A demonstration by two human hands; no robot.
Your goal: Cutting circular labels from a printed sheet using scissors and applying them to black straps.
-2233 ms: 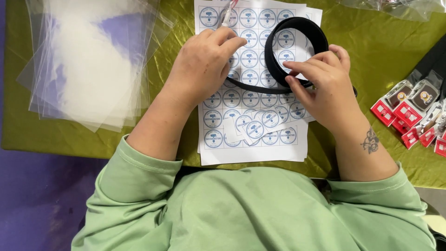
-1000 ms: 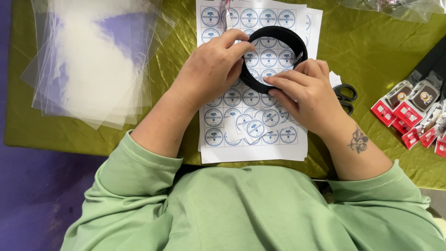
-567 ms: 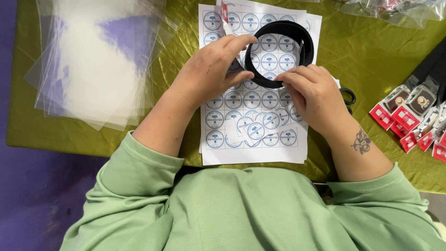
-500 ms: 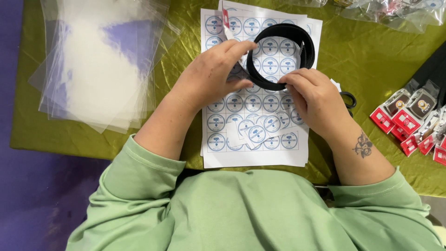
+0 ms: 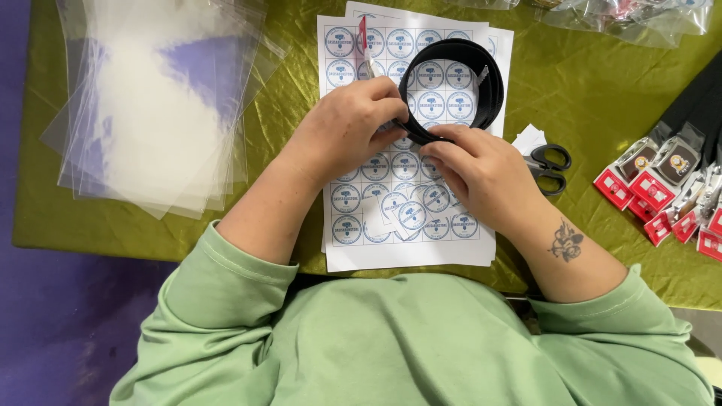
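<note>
A black belt coiled into a ring (image 5: 481, 71) lies over a white sheet of round blue-and-white stickers (image 5: 398, 169) on the green cloth. My left hand (image 5: 342, 135) pinches the near edge of the coil from the left. Touching the same edge from the right is my right hand (image 5: 481, 173), its fingertips meeting the left hand's. A small white tag sticks out at the coil's right side. A few cut-out stickers lie loose near the sheet's lower middle.
A stack of clear plastic bags (image 5: 150, 105) lies at the left. Black-handled scissors (image 5: 549, 167) rest right of the sheet. Several packaged belts with red and silver buckle boxes (image 5: 662, 188) line the right edge. More filled bags (image 5: 624, 15) sit at the top.
The coiled belt has shifted slightly and both hands have closed in on its near edge, the right hand moving from the ring's side to meet the left hand's fingertips.
</note>
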